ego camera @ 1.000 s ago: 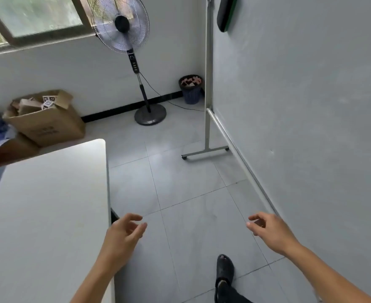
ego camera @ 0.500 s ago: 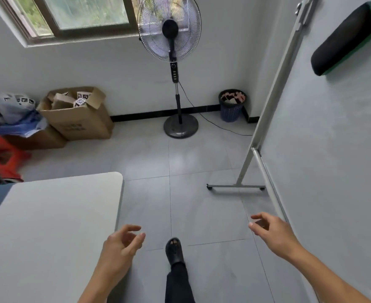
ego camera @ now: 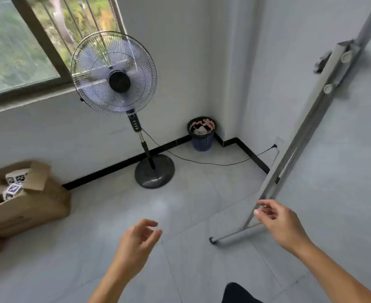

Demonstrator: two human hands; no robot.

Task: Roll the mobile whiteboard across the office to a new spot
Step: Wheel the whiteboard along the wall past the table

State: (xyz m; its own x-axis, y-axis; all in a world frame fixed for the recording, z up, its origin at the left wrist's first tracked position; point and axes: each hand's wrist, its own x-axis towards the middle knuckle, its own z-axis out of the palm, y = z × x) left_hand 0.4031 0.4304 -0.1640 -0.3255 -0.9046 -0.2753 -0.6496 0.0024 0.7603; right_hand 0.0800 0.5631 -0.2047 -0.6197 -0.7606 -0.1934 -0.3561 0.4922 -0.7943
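- Presently, the whiteboard [ego camera: 344, 171] fills the right side of the room, its grey face tilted in view, with its metal upright [ego camera: 307, 119] running from top right down toward the floor.
- Its base bar [ego camera: 237, 236] lies on the tiled floor [ego camera: 180, 215] and ends in a small dark caster at the left tip.
- Two knobs are fitted on the upright near its top.
- The window [ego camera: 16, 47] occupies the upper left wall; greenery and bars show beyond the glass.
- A cardboard box [ego camera: 27, 206] stands open against the left wall, with printed marker cubes inside.
- A pedestal fan [ego camera: 114, 73] stands on a round base near the wall, between the box and the corner; its cord runs along the floor to a wall socket behind the upright.
- A blue waste basket [ego camera: 202, 134] sits in the corner, holding scraps.
- The person's right hand [ego camera: 278, 221] is held out just in front of the lower part of the upright, fingers loosely curled and parted, gripping nothing; whether a fingertip touches the metal cannot be told.
- The person's left hand [ego camera: 138, 239] hovers over the floor, well apart from the whiteboard, half open with fingers curved, and holds nothing.
- A dark trouser leg [ego camera: 239, 294] shows at the bottom edge.
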